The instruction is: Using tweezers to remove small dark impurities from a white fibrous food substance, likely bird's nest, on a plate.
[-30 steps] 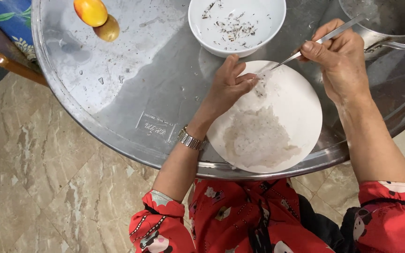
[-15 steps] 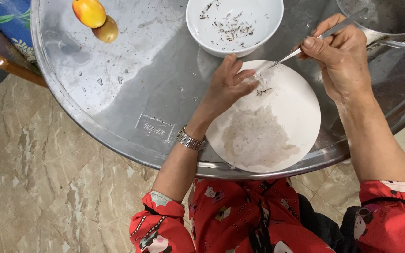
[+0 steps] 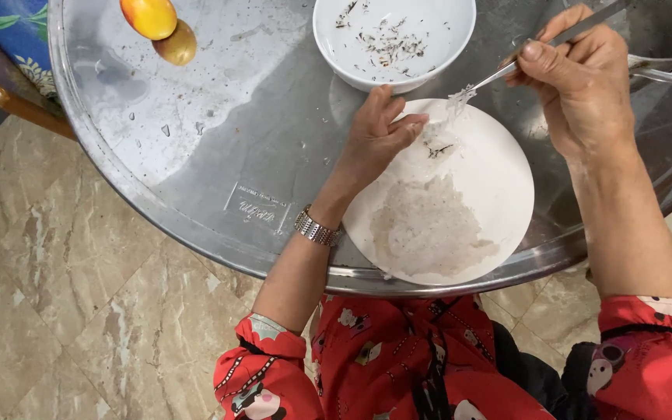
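As the right hand [image 3: 577, 85], grip clenched on tweezers [image 3: 507, 71], lifted off the plate [image 3: 499, 202] w/ a white shred, left hand [image 3: 375, 140], grip released, steadied rim.

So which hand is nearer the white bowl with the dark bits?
Left. The left hand rests on the white plate just below the bowl; the right hand, holding tweezers, is off to its right.

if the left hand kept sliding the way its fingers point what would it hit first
The left hand points up and to the right across the white plate. Most likely it first meets the tip of the tweezers, though their height is unclear.
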